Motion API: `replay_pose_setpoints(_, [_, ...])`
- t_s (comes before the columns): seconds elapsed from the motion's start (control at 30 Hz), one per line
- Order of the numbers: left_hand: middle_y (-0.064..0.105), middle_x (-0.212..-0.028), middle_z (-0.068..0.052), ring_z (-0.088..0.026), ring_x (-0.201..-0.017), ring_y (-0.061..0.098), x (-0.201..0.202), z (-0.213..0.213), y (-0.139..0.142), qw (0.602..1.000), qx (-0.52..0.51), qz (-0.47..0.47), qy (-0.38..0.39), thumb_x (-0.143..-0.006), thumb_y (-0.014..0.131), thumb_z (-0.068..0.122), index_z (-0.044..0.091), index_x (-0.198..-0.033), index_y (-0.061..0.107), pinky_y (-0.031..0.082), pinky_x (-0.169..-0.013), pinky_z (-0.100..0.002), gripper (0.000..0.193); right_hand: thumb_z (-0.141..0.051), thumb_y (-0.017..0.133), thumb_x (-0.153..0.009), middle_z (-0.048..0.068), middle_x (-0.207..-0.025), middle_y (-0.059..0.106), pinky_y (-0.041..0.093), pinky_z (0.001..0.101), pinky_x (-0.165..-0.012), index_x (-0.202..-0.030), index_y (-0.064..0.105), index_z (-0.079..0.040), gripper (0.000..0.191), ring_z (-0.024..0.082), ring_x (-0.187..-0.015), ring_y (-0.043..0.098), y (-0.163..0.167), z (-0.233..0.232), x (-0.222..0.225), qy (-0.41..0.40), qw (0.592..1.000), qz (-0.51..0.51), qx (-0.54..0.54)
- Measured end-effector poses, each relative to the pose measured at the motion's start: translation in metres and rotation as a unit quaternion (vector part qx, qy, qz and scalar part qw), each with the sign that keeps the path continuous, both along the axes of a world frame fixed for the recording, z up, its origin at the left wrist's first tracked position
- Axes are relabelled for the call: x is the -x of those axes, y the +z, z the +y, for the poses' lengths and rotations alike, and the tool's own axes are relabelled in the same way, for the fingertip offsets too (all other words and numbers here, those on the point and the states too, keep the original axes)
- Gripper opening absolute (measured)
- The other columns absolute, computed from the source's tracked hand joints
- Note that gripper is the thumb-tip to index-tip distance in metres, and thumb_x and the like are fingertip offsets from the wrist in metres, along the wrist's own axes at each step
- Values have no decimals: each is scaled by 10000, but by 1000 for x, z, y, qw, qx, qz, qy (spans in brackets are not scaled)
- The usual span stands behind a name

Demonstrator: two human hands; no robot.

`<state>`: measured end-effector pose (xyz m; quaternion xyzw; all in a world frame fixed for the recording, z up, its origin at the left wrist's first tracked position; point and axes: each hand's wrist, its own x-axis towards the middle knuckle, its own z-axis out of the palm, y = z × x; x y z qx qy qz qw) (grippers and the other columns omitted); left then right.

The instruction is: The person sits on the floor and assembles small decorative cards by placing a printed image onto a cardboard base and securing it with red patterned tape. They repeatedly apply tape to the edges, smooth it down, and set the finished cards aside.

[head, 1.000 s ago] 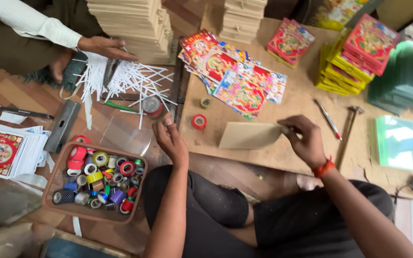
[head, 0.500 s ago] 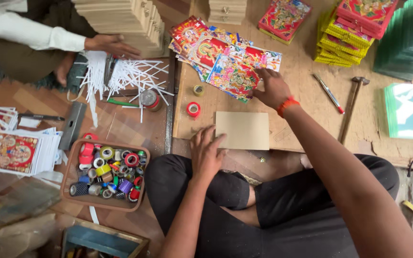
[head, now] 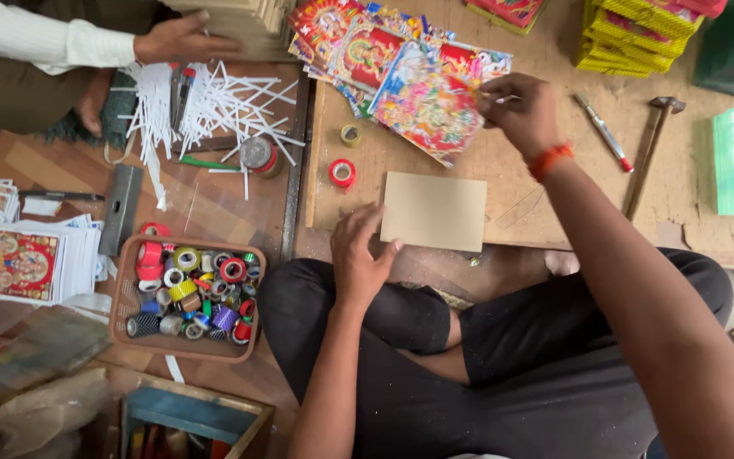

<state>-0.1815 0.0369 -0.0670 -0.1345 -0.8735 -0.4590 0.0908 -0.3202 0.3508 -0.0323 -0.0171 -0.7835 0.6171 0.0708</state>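
Observation:
I sit cross-legged at a low wooden board (head: 554,195). My left hand (head: 362,255) rests flat at the left edge of a plain brown card (head: 433,211) lying on the board. Farther back, my right hand (head: 522,109), with an orange band at the wrist, pinches the right edge of a colourful printed picture (head: 431,114) and lifts it off a fanned spread of similar prints (head: 358,42).
A red tape roll (head: 341,172) and a small yellow roll (head: 350,135) lie left of the card. A tray of tape rolls (head: 189,297) sits at my left knee. Another person's hand (head: 182,38) rests by white strips (head: 214,102). A hammer (head: 649,149) and pen (head: 603,132) lie right.
My right hand moved from the brown card up to the spread of prints and took hold of one. My left hand shifted right onto the card's left edge.

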Motion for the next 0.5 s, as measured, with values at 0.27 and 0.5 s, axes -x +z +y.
replay_pose_setpoints(0.27, [522,-1434,-184,-396,-1347,463,-3,2,9,998,7,59,-28,-698,906,191,38,-1360,578,333,-1155,-518,754,-50,775,-876,85,-907,752,615,311,-690,-1103,711,24,247,152,-803,741,-14,-5,-92,104,981,-151,-66])
replay_pose_setpoints(0.5, [561,-1441,-94,-351,-1334,483,-10,7,8,994,102,22,-36,-717,893,174,107,-1252,712,394,-1137,-468,569,-88,824,-815,196,-1249,642,608,355,-763,-1161,720,-38,365,286,-924,741,-12,-22,-156,33,954,5,-299])
